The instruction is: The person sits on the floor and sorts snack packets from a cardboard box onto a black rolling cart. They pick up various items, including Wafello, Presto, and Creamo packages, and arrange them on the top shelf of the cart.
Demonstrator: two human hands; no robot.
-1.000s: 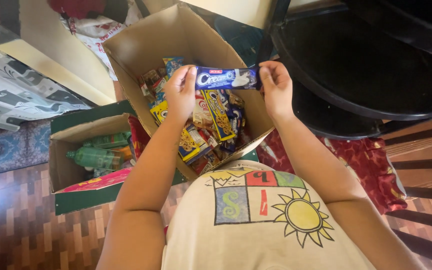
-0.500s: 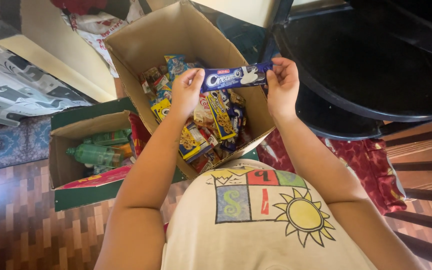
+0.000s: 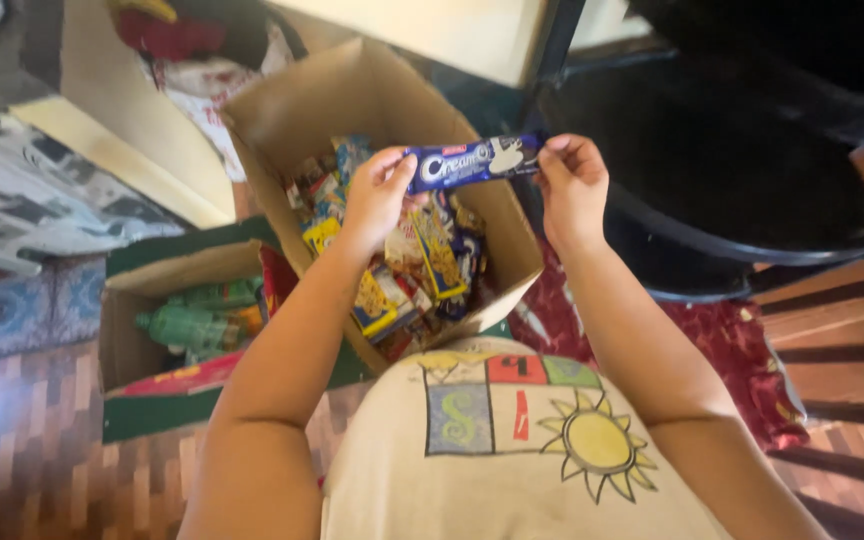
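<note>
Hands grip a long dark-blue biscuit packet (image 3: pixel 472 163), one at each end, held roughly level with a slight upward tilt toward the right end, above the open mouth of a large cardboard box (image 3: pixel 372 85). Left hand (image 3: pixel 377 195) pinches the left end of the packet between thumb and fingertips; right hand (image 3: pixel 572 185) pinches the right end in the same way. Both hands are closed on the wrapper, and the packet touches nothing else. Large cardboard box stands tilted on the floor in front of the person, its flaps open, and holds a loose heap of snack packets (image 3: pixel 417 265) in yellow, blue and red wrappers, lying at mixed angles directly under the held packet. Left of it, and lower in the view, sits a second cardboard box with green outer sides (image 3: pixel 167 415), holding green plastic bottles (image 3: pixel 187 325) laid on their sides and a flat red packet (image 3: pixel 177 378) along its near edge. Floor is wood parquet (image 3: pixel 42 450). Red patterned cloth (image 3: pixel 722 345) lies on the floor to the right of the large box, under the person's right forearm. Dark round piece of furniture (image 3: pixel 732 170) stands just beyond the right hand. Picture is slightly blurred; small print detail cannot be made out.
</note>
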